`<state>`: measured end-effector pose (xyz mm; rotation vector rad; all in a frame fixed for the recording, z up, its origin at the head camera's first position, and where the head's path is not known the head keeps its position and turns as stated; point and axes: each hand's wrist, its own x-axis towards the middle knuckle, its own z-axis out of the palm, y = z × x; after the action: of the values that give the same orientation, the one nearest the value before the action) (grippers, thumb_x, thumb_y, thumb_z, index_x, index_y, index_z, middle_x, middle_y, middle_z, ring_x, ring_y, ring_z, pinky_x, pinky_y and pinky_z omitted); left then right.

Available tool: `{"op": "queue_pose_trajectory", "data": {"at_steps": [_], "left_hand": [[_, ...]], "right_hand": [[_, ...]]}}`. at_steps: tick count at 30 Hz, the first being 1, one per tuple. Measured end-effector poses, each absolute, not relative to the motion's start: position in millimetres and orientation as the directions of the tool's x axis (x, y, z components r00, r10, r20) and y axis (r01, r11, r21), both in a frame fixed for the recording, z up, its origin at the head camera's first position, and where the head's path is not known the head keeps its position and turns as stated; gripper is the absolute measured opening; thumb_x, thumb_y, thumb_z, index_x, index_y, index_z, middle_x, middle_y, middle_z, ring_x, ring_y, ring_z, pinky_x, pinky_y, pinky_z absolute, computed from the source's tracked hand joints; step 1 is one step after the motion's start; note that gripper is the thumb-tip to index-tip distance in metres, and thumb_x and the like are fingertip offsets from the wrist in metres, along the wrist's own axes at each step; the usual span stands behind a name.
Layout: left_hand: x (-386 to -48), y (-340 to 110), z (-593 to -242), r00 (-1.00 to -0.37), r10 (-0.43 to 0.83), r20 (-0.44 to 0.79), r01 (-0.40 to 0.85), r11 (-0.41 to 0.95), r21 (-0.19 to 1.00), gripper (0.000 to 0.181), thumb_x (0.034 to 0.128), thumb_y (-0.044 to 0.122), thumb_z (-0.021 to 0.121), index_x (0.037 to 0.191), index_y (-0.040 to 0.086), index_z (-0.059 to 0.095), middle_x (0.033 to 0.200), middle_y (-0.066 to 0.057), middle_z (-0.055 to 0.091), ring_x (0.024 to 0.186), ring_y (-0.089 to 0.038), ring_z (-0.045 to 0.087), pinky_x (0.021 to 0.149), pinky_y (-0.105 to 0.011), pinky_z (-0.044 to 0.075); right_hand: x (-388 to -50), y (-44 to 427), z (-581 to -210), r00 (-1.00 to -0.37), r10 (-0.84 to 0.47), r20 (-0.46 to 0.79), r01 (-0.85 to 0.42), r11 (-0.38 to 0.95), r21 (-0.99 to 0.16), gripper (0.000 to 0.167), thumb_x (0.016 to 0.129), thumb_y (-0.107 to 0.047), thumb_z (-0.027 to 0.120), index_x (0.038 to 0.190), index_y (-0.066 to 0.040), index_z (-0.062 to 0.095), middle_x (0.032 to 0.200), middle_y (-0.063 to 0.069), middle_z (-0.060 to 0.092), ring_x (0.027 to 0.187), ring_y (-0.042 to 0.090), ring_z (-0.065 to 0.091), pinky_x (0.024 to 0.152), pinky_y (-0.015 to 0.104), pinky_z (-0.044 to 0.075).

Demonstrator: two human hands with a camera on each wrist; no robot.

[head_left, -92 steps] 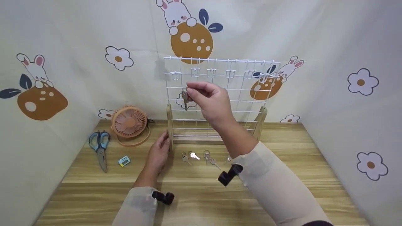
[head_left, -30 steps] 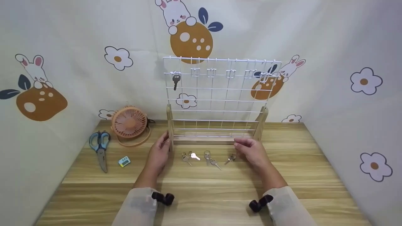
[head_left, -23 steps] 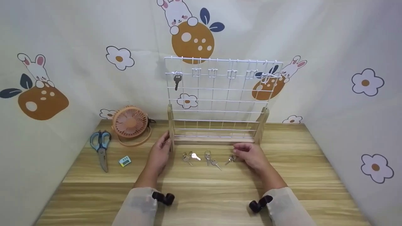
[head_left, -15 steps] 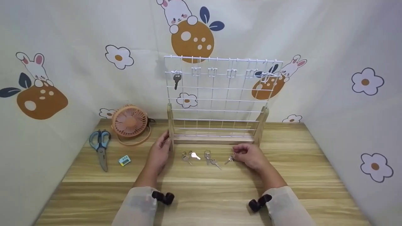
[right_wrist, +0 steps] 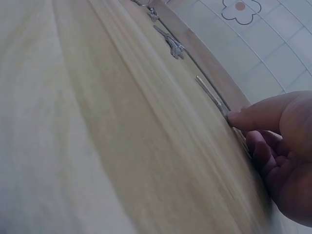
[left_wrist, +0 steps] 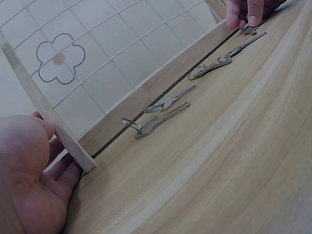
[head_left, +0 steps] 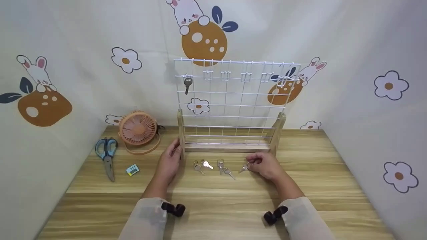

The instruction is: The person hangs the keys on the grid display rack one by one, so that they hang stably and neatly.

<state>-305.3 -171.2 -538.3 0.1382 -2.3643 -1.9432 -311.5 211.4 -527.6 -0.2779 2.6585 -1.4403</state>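
My left hand [head_left: 169,164] holds the left wooden leg [left_wrist: 46,109] of a white wire grid rack [head_left: 230,106], its fingers partly behind the leg. At the right end of a row of keys, my right hand [head_left: 267,165] pinches the head of a silver key [right_wrist: 210,92] lying on the table; its ring end is hidden by the fingers. One dark key [head_left: 187,84] hangs from the leftmost white hook. Between the hands lie two pairs of silver keys with rings: a left pair [left_wrist: 161,122] and a middle pair [head_left: 221,165].
Several white hooks [head_left: 246,77] line the rack's upper bar. To the left stand an orange fan [head_left: 137,129], blue-handled scissors [head_left: 107,156] and a small blue timer-like box [head_left: 132,170] on the wooden table [head_left: 213,206]. Printed fabric walls enclose the back and sides.
The key that my right hand held before the rack now hangs on the leftmost hook. The right hand has come down to the rightmost key and shifted slightly left. My left hand stays put.
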Motion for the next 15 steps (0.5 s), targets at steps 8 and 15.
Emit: {"op": "queue_pose_trajectory", "data": {"at_steps": [8,15], "left_hand": [[-306.4,-171.6,-540.1,-0.995,-0.104,0.008,-0.009,0.159,0.987,0.051,0.1153,0.030,0.049,0.165,0.024,0.043,0.170,-0.003,0.045,0.158,-0.027,0.042,0.132,-0.046,0.037],[-306.3,-170.6,-538.8,-0.994,-0.112,-0.002,-0.020,0.158,0.987,0.051,0.1149,0.029,0.050,0.165,0.023,0.043,0.170,-0.004,0.045,0.158,-0.026,0.043,0.132,-0.044,0.038]], "right_hand": [[-312.7,211.3,-529.6,-0.983,-0.186,-0.006,-0.096,0.533,-0.841,0.029,0.087,-0.002,0.084,0.116,-0.003,0.080,0.105,0.010,0.078,0.090,0.012,0.063,0.077,0.017,0.052],[-313.9,210.3,-531.2,-0.987,-0.159,-0.001,-0.080,0.507,-0.858,0.019,0.093,-0.004,0.080,0.111,-0.002,0.081,0.100,0.009,0.080,0.087,0.008,0.068,0.076,0.016,0.056]]}}
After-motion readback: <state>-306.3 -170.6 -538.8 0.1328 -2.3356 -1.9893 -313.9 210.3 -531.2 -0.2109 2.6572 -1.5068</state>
